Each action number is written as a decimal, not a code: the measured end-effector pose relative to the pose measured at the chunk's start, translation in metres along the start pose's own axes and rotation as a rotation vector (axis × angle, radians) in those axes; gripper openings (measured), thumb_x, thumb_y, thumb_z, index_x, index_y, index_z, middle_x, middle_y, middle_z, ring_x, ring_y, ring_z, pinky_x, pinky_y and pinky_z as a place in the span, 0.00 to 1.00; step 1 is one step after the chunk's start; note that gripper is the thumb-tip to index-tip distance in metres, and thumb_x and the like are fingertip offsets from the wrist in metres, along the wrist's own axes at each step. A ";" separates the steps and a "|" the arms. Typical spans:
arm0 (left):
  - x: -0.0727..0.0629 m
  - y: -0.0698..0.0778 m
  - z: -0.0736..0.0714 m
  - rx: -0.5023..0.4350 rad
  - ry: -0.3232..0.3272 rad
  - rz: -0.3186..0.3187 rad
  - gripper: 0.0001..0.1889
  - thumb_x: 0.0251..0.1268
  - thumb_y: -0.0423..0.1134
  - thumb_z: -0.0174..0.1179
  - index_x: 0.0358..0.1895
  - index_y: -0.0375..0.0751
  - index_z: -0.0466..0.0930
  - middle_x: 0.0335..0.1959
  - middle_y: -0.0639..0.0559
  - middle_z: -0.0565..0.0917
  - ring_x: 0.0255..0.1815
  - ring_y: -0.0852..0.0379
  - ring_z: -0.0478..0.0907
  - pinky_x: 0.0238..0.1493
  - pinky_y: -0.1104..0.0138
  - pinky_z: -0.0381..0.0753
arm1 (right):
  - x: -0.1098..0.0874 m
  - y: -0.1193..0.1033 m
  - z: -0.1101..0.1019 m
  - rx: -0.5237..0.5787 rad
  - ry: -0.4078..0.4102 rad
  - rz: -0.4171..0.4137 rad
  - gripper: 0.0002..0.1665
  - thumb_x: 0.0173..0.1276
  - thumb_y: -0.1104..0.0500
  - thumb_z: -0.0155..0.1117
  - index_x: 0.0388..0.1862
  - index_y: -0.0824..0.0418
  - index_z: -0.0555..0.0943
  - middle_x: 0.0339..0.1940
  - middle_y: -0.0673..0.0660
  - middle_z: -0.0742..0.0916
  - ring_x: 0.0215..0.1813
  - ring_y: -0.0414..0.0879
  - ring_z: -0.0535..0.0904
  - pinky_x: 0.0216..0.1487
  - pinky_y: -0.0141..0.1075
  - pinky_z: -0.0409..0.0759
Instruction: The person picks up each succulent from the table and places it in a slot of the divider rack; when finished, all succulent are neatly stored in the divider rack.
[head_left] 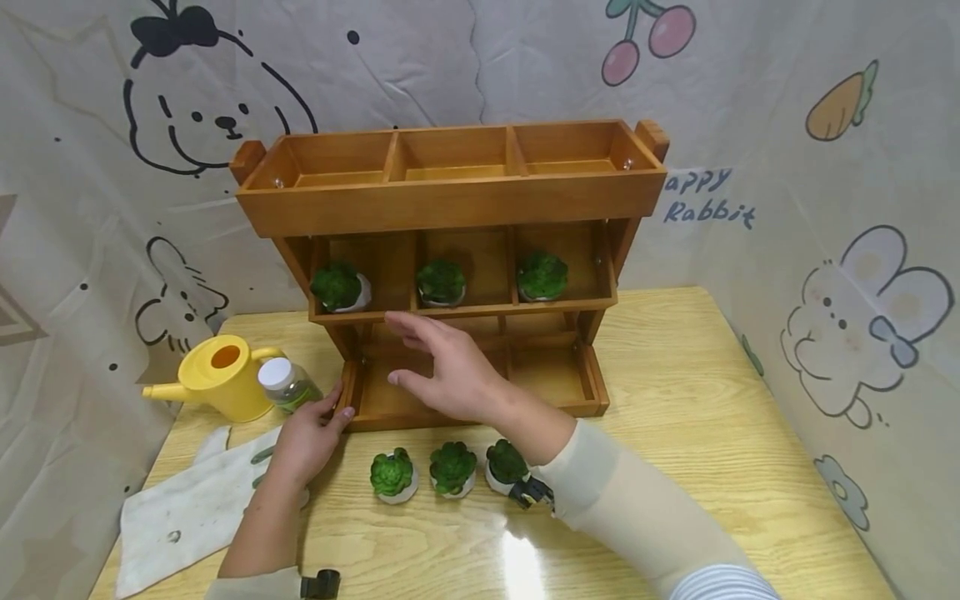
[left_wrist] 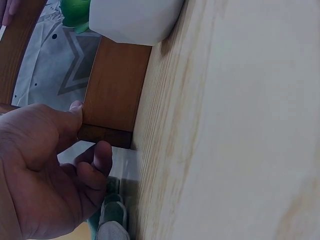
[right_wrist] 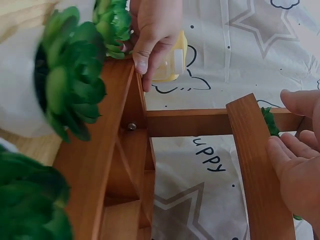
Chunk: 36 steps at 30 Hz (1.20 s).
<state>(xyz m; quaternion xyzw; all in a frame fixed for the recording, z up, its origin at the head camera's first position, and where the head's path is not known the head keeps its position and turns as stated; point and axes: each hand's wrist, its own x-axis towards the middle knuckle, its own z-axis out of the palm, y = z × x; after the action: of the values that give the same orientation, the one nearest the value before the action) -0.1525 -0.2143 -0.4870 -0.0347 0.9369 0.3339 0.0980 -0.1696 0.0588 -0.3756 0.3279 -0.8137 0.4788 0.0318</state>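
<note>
**Brown wooden three-tier stand, gripped at its lower corner**

From where I'm standing, the stand sits upright on the pale wood-grain table, against the printed cloth backdrop. The person's left hand pinches the left front corner of the bottom tray, thumb on one side, curled fingers on the other. The right hand is loose, thumb spread from the straightened fingers, holding nothing, by the front board of the middle tier; whether it touches the wood I can't tell.

Three green succulents in white pots sit in that tier: one in the left compartment, one in the middle, one in the right. Three more stand in a row on the table, before the bottom tray.

I'd judge the stand stiff and moderately heavy, its smooth finish a little slippery. The side posts or the tray ends look like the sound places to hold, one hand each side, kept level, since a tilt could slide the pots. The pots seem light, the leaves springy and probably artificial; I'd take each by its white sides rather than the foliage.
</note>
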 end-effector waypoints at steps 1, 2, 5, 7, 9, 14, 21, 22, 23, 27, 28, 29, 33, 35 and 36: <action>0.000 0.000 0.000 0.001 0.001 0.002 0.33 0.82 0.53 0.53 0.82 0.48 0.59 0.71 0.28 0.72 0.68 0.30 0.73 0.65 0.37 0.72 | -0.002 0.001 0.000 0.004 -0.001 -0.002 0.42 0.71 0.61 0.73 0.80 0.59 0.67 0.74 0.57 0.78 0.69 0.47 0.78 0.69 0.31 0.73; 0.000 -0.001 0.000 0.002 0.000 0.003 0.33 0.82 0.53 0.53 0.82 0.48 0.58 0.71 0.28 0.72 0.68 0.30 0.73 0.65 0.36 0.71 | -0.004 0.001 0.001 0.007 -0.002 -0.005 0.42 0.70 0.61 0.73 0.80 0.60 0.67 0.73 0.58 0.78 0.69 0.47 0.78 0.69 0.30 0.73; 0.000 -0.001 -0.001 -0.004 0.003 0.004 0.32 0.82 0.52 0.54 0.82 0.48 0.59 0.71 0.29 0.72 0.68 0.30 0.72 0.66 0.36 0.71 | -0.009 0.003 0.001 0.011 -0.003 -0.015 0.42 0.70 0.61 0.73 0.79 0.61 0.67 0.73 0.58 0.79 0.69 0.48 0.78 0.69 0.31 0.73; -0.001 -0.001 0.000 -0.006 0.005 0.006 0.32 0.82 0.52 0.54 0.82 0.48 0.59 0.71 0.29 0.72 0.68 0.30 0.73 0.66 0.36 0.71 | -0.012 0.004 0.001 0.011 -0.007 -0.020 0.41 0.70 0.61 0.73 0.79 0.62 0.67 0.73 0.58 0.79 0.69 0.48 0.78 0.69 0.31 0.74; -0.001 -0.001 0.000 -0.009 0.006 0.005 0.32 0.82 0.52 0.54 0.82 0.47 0.59 0.72 0.29 0.72 0.69 0.30 0.72 0.66 0.36 0.70 | -0.015 0.005 0.001 0.011 -0.011 -0.030 0.41 0.70 0.61 0.73 0.78 0.63 0.68 0.73 0.57 0.79 0.70 0.47 0.78 0.69 0.32 0.74; 0.000 -0.002 0.000 -0.013 0.002 0.000 0.32 0.82 0.52 0.53 0.82 0.48 0.59 0.73 0.29 0.71 0.69 0.30 0.72 0.67 0.36 0.69 | -0.027 0.009 -0.001 -0.002 -0.023 -0.037 0.41 0.70 0.61 0.74 0.78 0.61 0.68 0.73 0.55 0.79 0.70 0.45 0.76 0.68 0.33 0.74; 0.000 -0.002 0.000 -0.016 -0.002 0.002 0.33 0.82 0.53 0.53 0.82 0.48 0.58 0.73 0.29 0.70 0.70 0.30 0.70 0.68 0.36 0.68 | -0.044 0.018 -0.001 0.005 -0.039 -0.009 0.41 0.70 0.59 0.73 0.78 0.59 0.68 0.72 0.55 0.79 0.70 0.46 0.77 0.69 0.38 0.76; 0.000 -0.002 0.000 -0.014 -0.002 0.003 0.33 0.82 0.53 0.53 0.82 0.48 0.58 0.73 0.30 0.70 0.71 0.30 0.70 0.69 0.36 0.68 | -0.046 0.020 -0.001 0.005 -0.041 -0.003 0.41 0.70 0.59 0.73 0.79 0.59 0.68 0.72 0.55 0.79 0.70 0.46 0.77 0.69 0.39 0.76; 0.000 -0.002 0.000 -0.013 -0.003 0.002 0.33 0.82 0.53 0.53 0.82 0.48 0.58 0.73 0.30 0.70 0.71 0.30 0.70 0.68 0.36 0.68 | -0.048 0.021 -0.001 0.004 -0.044 0.005 0.41 0.70 0.59 0.73 0.79 0.59 0.68 0.73 0.55 0.79 0.70 0.47 0.78 0.69 0.40 0.76; -0.001 -0.003 0.001 -0.007 -0.005 -0.003 0.33 0.82 0.53 0.53 0.83 0.48 0.57 0.74 0.29 0.70 0.70 0.30 0.71 0.68 0.36 0.68 | -0.058 0.027 -0.002 -0.022 -0.052 0.045 0.42 0.71 0.58 0.73 0.80 0.56 0.67 0.73 0.53 0.79 0.69 0.48 0.78 0.69 0.42 0.77; -0.001 -0.003 0.001 -0.006 -0.005 -0.003 0.33 0.82 0.53 0.53 0.83 0.48 0.58 0.74 0.29 0.69 0.70 0.30 0.70 0.68 0.36 0.68 | -0.060 0.029 -0.002 -0.027 -0.052 0.048 0.42 0.70 0.58 0.74 0.79 0.56 0.67 0.73 0.53 0.79 0.68 0.48 0.79 0.68 0.43 0.77; -0.001 -0.003 0.001 -0.007 -0.005 -0.003 0.33 0.82 0.53 0.53 0.83 0.48 0.58 0.74 0.29 0.69 0.70 0.30 0.71 0.68 0.36 0.68 | -0.063 0.031 -0.002 -0.035 -0.051 0.055 0.42 0.70 0.57 0.74 0.79 0.56 0.67 0.73 0.52 0.79 0.68 0.48 0.79 0.68 0.43 0.77; -0.001 -0.002 0.001 -0.008 -0.007 0.001 0.33 0.82 0.53 0.53 0.83 0.48 0.57 0.74 0.29 0.69 0.70 0.30 0.70 0.68 0.36 0.68 | -0.072 0.036 -0.004 -0.043 -0.053 0.071 0.41 0.70 0.58 0.74 0.79 0.56 0.68 0.73 0.52 0.79 0.67 0.48 0.80 0.67 0.42 0.78; -0.001 -0.002 0.000 -0.005 -0.005 0.002 0.33 0.82 0.53 0.53 0.83 0.48 0.58 0.73 0.29 0.69 0.70 0.30 0.71 0.68 0.36 0.68 | -0.077 0.036 -0.005 -0.036 -0.060 0.088 0.41 0.70 0.57 0.74 0.79 0.55 0.68 0.72 0.53 0.80 0.66 0.49 0.80 0.67 0.43 0.78; -0.001 -0.002 0.000 -0.005 -0.005 0.002 0.33 0.82 0.53 0.53 0.83 0.49 0.57 0.73 0.29 0.69 0.70 0.30 0.70 0.68 0.36 0.68 | -0.079 0.037 -0.005 -0.029 -0.065 0.100 0.41 0.70 0.57 0.74 0.79 0.55 0.68 0.72 0.53 0.80 0.66 0.50 0.80 0.67 0.45 0.78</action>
<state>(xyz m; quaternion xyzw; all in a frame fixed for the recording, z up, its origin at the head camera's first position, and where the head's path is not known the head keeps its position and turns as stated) -0.1512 -0.2154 -0.4880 -0.0334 0.9358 0.3364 0.0999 -0.1298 0.1145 -0.4297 0.3015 -0.8366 0.4572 -0.0139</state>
